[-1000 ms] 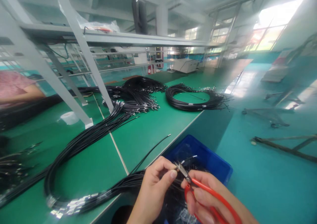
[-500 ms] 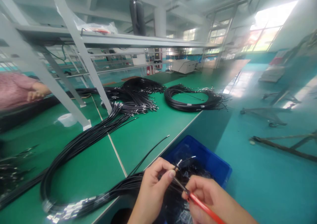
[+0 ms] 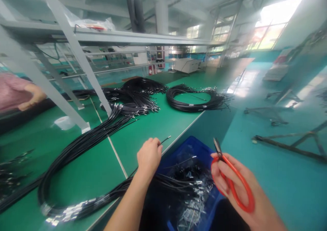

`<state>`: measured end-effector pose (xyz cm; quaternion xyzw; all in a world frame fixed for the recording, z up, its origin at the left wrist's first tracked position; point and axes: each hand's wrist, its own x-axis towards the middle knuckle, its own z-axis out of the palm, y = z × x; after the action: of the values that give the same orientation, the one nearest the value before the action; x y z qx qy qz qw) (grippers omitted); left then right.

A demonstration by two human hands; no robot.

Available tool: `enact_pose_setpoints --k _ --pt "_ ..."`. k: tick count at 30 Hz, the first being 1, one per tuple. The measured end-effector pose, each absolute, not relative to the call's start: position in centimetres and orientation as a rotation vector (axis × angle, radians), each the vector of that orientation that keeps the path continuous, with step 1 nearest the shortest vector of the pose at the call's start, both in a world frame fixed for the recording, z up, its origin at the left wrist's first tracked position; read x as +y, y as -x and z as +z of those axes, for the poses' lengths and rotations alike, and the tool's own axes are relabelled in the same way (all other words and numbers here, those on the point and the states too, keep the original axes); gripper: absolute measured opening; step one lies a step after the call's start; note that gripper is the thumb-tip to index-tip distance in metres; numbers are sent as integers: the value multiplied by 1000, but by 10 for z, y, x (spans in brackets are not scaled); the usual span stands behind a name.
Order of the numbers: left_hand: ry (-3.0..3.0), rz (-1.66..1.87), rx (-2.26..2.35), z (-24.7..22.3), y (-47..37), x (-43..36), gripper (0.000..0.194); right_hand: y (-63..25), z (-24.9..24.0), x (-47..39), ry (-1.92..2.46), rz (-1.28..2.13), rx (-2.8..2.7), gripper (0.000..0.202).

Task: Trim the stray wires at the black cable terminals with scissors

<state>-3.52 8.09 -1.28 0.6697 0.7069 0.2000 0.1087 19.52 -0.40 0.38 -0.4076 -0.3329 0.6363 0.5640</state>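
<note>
My left hand [image 3: 149, 156] is closed around a thin black cable [image 3: 165, 140], whose light-tipped end sticks out past the fingers above the table edge. In my right hand [image 3: 230, 176] are red-handled scissors [image 3: 236, 181], blades pointing up and nearly together, held over the right side of a blue bin [image 3: 190, 146]. Between the two hands, a bundle of black cables [image 3: 176, 183] hangs over the bin with its metal-tipped ends. Clear plastic scraps [image 3: 191, 212] lie inside the bin. The bundle runs back onto the table in a wide loop [image 3: 48, 169].
On the green table [image 3: 89, 169] lie a coiled cable bundle [image 3: 189, 105] and further cable heaps [image 3: 143, 86]. White shelf posts [image 3: 89, 72] rise from it near a white roll [image 3: 65, 122]. Another person's arm [image 3: 33, 95] is at far left. Metal stands [image 3: 288, 147] occupy the floor at right.
My left hand has moved left and up from the bundle's tips to the separate cable end and grips it. My right hand has drawn the scissors away to the right, blades now upward.
</note>
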Motion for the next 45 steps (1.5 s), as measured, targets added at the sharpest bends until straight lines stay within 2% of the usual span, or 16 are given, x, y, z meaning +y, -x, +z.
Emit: enact_pose_setpoints --k 6,16,21,27,40,45 --pt "-1948 544 2044 -21 43 107 4 -189 3 1 974 1447 -781 31" --pt "-2095 936 1363 18 -8 11 15 -152 -10 -1 941 1391 -661 33" --pt "-2088 1100 1428 17 -14 -7 12 -143 -10 -10 951 1322 -674 37" --pt "-1809 1055 1407 12 -15 -12 15 -139 -4 -14 849 1346 -628 37" --pt "-1715 1052 1398 7 -16 -11 15 -135 -2 -9 853 1373 -569 36" --pt "-1439 1085 1135 8 -18 -12 12 -129 3 -13 824 1503 -475 30"
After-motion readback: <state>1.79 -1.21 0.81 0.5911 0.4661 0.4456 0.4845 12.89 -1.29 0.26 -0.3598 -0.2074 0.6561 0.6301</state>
